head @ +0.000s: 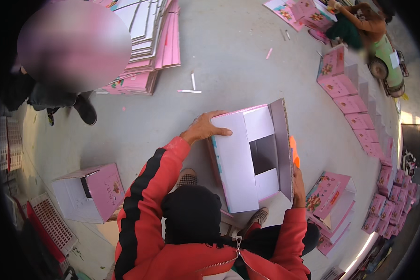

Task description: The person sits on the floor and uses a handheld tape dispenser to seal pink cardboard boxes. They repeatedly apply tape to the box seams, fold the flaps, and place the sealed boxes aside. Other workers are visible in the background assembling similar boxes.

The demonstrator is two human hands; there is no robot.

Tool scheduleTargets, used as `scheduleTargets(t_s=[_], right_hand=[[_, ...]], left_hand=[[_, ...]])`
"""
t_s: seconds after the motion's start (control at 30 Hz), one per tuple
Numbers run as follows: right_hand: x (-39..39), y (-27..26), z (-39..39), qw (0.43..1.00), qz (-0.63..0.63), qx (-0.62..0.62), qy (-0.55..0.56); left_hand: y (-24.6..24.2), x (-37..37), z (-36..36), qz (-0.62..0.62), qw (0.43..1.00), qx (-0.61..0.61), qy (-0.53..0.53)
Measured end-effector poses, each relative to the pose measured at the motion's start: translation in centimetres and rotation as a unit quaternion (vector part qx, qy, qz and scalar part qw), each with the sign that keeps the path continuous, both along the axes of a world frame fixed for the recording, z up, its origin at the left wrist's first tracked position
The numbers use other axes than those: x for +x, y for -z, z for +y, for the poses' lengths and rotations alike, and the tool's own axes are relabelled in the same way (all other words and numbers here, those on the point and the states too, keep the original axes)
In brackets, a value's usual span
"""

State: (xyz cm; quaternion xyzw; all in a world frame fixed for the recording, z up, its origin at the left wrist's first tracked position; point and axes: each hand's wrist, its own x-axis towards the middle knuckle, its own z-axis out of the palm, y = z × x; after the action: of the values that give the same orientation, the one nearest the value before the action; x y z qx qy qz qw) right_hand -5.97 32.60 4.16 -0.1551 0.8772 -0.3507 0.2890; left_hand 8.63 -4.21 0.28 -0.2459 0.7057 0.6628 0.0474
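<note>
A pink printed cardboard box with a white inside stands tilted between my hands, its flaps towards the camera. Two short flaps and one long flap are folded over the opening, leaving a dark gap; the other long flap sticks up on the right. My left hand grips the box's upper left corner, thumb on the white flap. My right hand is at the raised flap's outer side, partly hidden behind it. Just above it shows part of an orange tool, perhaps a tape dispenser; the flap hides the rest.
Flattened cartons are stacked at the upper left beside a standing person. An open pink box lies left, more boxes right. A row of boxes leads towards a seated co-worker. Cardboard scraps lie on the floor.
</note>
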Motion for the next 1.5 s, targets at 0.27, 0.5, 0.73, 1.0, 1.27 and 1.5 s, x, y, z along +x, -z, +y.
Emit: scheduleTargets(t_s=[0.27, 0.5, 0.73, 1.0, 1.27, 1.5], right_hand=[[5.4, -0.8, -3.4, 0.942, 0.297, 0.137, 0.079], [9.3, 2.9, -5.8, 0.855, 0.51, 0.073, -0.06], [9.2, 2.5, -5.3, 0.873, 0.486, -0.003, -0.033], [8.6, 2.1, -4.7, 0.89, 0.456, -0.02, -0.013], [14.8, 2.6, -3.8, 0.905, 0.407, -0.066, 0.105], [14.6, 2.9, -3.0, 0.902, 0.422, -0.079, 0.043]], left_hand=[[-1.3, -5.3, 0.8, 0.026, 0.947, -0.257, 0.189], [-2.0, -4.8, 2.4, -0.018, 0.929, -0.328, 0.173], [-1.4, -7.4, 1.3, -0.061, 0.922, -0.33, 0.194], [-3.7, -10.1, 2.7, 0.094, 0.895, -0.285, 0.331], [-2.3, -9.6, 3.4, 0.117, 0.91, -0.274, 0.29], [-1.3, -6.4, 3.8, 0.123, 0.945, -0.249, 0.171]])
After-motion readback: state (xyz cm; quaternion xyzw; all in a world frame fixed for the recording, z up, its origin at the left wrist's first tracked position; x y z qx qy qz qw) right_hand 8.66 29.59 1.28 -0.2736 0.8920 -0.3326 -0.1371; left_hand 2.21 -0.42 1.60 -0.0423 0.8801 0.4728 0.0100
